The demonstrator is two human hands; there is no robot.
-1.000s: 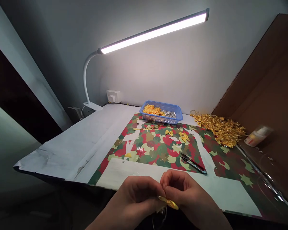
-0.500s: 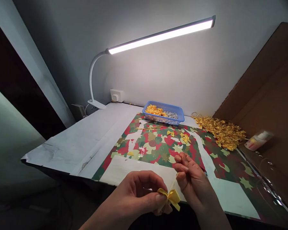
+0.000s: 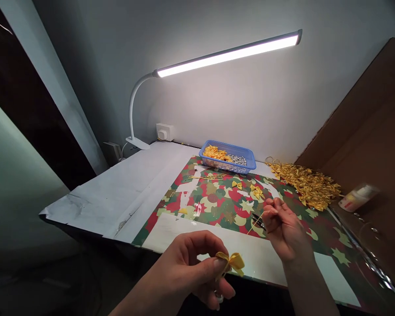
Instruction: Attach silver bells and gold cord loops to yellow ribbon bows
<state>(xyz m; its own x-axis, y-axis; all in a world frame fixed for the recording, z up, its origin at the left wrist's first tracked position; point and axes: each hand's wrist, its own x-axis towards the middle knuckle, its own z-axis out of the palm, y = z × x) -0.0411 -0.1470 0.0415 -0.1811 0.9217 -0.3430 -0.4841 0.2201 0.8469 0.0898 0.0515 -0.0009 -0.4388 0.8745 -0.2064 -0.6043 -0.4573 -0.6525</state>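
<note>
A small yellow ribbon bow (image 3: 236, 262) is pinched between the thumb and index finger of my left hand (image 3: 197, 267), near the table's front edge. Under its fingers shows a small shiny silvery piece (image 3: 220, 299), partly hidden. Up and to the right, my right hand (image 3: 285, 226) is closed in a pinch on a thin yellow cord (image 3: 255, 224), whose lower end hangs down to the left. Just behind that cord lies a dark slim tool (image 3: 258, 220), partly covered by the hand, its kind unclear.
A blue basket (image 3: 252, 164) holds yellow bows and silvery beads. Loose bows (image 3: 256, 191) and yellow cords (image 3: 210, 177) lie on the patterned sheet. Right of them are a golden heap (image 3: 311, 186), a white bottle (image 3: 357, 198) and cardboard (image 3: 365, 123). A lamp (image 3: 228, 53) overhangs the table.
My right hand has moved up and right, away from the bow, drawing the thin cord with it. The left hand still grips the bow. The dark tool has come into view.
</note>
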